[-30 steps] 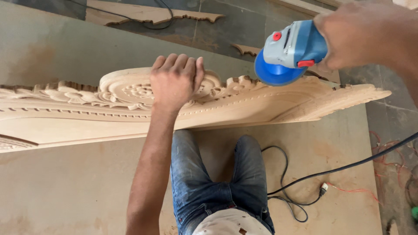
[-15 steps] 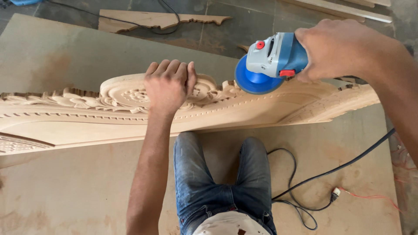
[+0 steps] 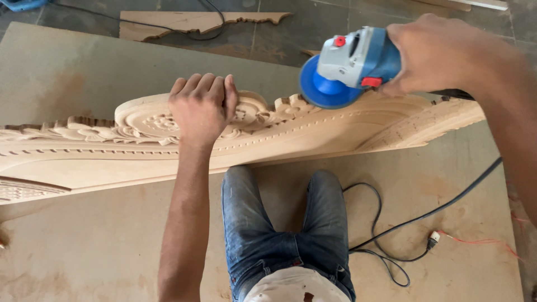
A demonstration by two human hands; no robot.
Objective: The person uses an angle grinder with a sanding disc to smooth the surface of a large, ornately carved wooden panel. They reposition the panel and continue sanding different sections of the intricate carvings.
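L hand (image 3: 202,107) lies palm-down on the carving (image 3: 235,140), fingers curled over its top edge at the round rosette, gripping the wood. R hand (image 3: 433,56) is wrapped tight round the body of the grinder (image 3: 349,64), a blue and grey power tool w/ red button on top and red switch on the side. Its blue disc (image 3: 324,86) faces the camera and sits at the carving's top edge, right of the rosette; whether it touches the wood can't be told.

Carving is a long pale wood panel w/ leaf scrolls, bead rows and a curved moulding, running from the left edge of view to a pointed end near the right, tilted up on its lower edge in front of the person's knees. It rests on a big flat board (image 3: 100,251) that covers the floor, tan w/ dust patches.

Person's legs in blue jeans (image 3: 268,229) show below the carving, between the arms. Black cable (image 3: 425,215) runs from the right side across the board, loops beside the right leg; a white plug (image 3: 433,239) w/ thin red wire lies near the loop. Beyond the board, on grey floor, an offcut (image 3: 190,22) w/ scalloped edge lies flat, another dark cable across it.
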